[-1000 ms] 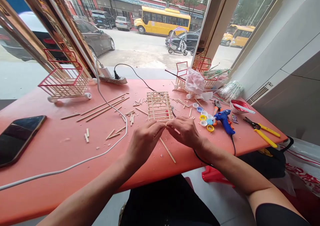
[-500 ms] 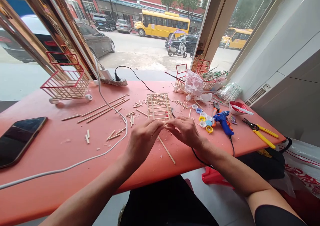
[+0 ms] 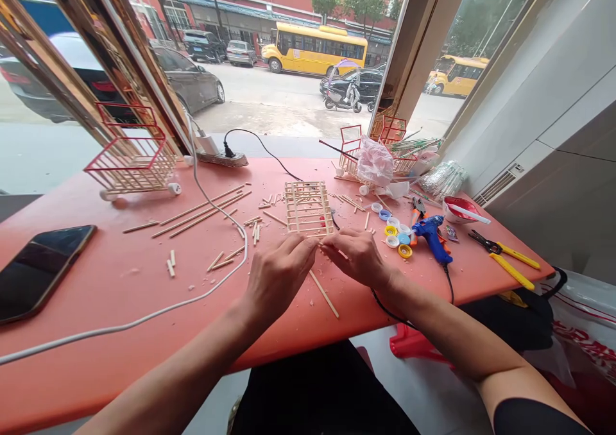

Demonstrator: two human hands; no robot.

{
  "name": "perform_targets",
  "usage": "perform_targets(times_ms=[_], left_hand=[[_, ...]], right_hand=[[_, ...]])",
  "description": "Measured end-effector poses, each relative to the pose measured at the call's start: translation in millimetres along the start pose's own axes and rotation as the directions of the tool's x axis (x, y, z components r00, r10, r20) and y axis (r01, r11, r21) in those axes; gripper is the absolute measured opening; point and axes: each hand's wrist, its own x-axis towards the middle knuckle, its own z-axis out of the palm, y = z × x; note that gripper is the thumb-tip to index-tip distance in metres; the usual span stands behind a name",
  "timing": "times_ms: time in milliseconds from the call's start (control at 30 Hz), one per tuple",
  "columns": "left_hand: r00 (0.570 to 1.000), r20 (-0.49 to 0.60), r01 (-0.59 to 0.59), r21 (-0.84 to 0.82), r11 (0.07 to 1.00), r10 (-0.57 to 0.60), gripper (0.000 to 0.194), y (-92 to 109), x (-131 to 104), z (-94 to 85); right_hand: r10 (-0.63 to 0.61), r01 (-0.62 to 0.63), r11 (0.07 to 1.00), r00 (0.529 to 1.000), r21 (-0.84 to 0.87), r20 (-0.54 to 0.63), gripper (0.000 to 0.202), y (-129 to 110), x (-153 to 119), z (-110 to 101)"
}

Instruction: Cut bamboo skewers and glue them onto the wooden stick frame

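Note:
My left hand (image 3: 282, 265) and my right hand (image 3: 359, 255) meet in the middle of the table, fingertips pinched close together. What sits between the fingers is too small and covered to make out. Just beyond the fingertips lies a small lattice frame of wooden sticks (image 3: 307, 207), its near edge right at my hands. One loose wooden stick (image 3: 324, 294) lies on the table below them, pointing toward me.
Left are long wooden sticks (image 3: 202, 215), a white cable (image 3: 206, 287), a phone (image 3: 45, 268) and a red-rimmed stick cart (image 3: 132, 159). Right are bottle caps (image 3: 392, 231), a blue glue gun (image 3: 433, 235), yellow-handled pliers (image 3: 510, 262), a bowl (image 3: 459, 210) and a plastic bag (image 3: 375, 162).
The whole view has shifted slightly. Both hands keep nearly the same pinched pose, and a little more of the lattice frame's near edge shows beyond the fingertips.

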Motion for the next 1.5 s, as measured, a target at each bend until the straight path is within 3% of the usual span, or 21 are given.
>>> perform_targets(times_ms=[400, 733, 1233, 1367, 1500], left_hand=[[0.999, -0.037, -0.035, -0.027, 0.999, 0.034, 0.017, 3.2, 2.0, -2.2], [0.974, 0.137, 0.216, -0.304, 0.928, -0.181, 0.014, -3.8, 7.3, -8.6], [0.983, 0.106, 0.176, -0.311, 0.934, -0.150, 0.019, 1.7, 5.3, -7.5], [0.976, 0.152, 0.200, -0.327, 0.924, -0.158, 0.020, -4.6, 6.0, -8.2], [0.928, 0.299, 0.340, -0.430, 0.837, -0.223, 0.015, -16.7, 9.5, -13.1]], right_hand=[[-0.021, 0.020, 0.997, 1.000, 0.072, 0.016, 0.017, -2.8, 0.5, -3.0], [0.006, -0.005, 1.000, 1.000, 0.031, -0.026, 0.016, 1.8, 1.4, -6.7], [-0.017, 0.012, 0.995, 0.998, 0.097, 0.057, 0.016, 2.2, -1.3, -5.7], [-0.012, 0.009, 0.998, 0.999, 0.067, 0.050, 0.017, 3.4, -1.2, -6.0], [-0.044, 0.044, 0.999, 0.999, 0.029, -0.003, 0.013, 3.4, 2.1, -9.2]])
